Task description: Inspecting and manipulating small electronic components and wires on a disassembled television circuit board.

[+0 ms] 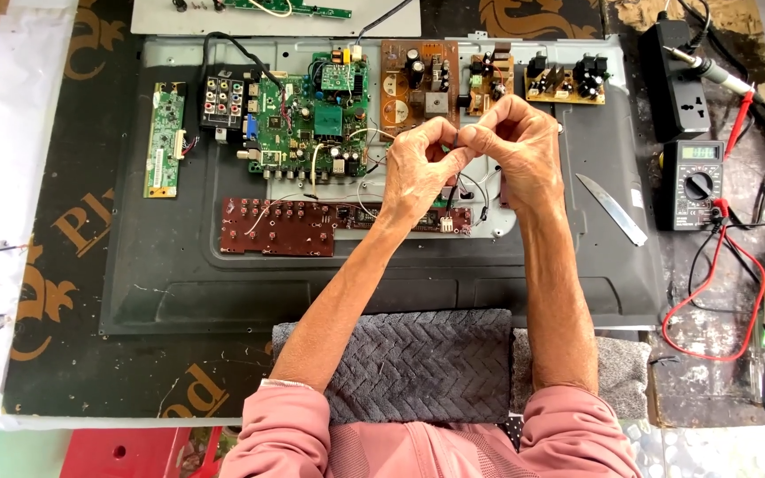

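Workbench covered w/ dark printed mat; opened flat-panel TV back point(179, 283) lies across it, boards exposed. Both hands meet above the panel's centre: left hand point(418, 173) and right hand point(515, 150) pinch a small dark wire end point(455, 142) between fingertips, fingers narrow, closed on it. Wire runs down from the pinch toward the red-brown board point(276, 226) below, long axis approx vertical in view. Hands equally near; tips touching. Green main board point(312, 119) just left of left hand. Multimeter point(698, 181) and knife point(611, 208) lie right, well apart. Grey towel point(418, 367) under forearms.
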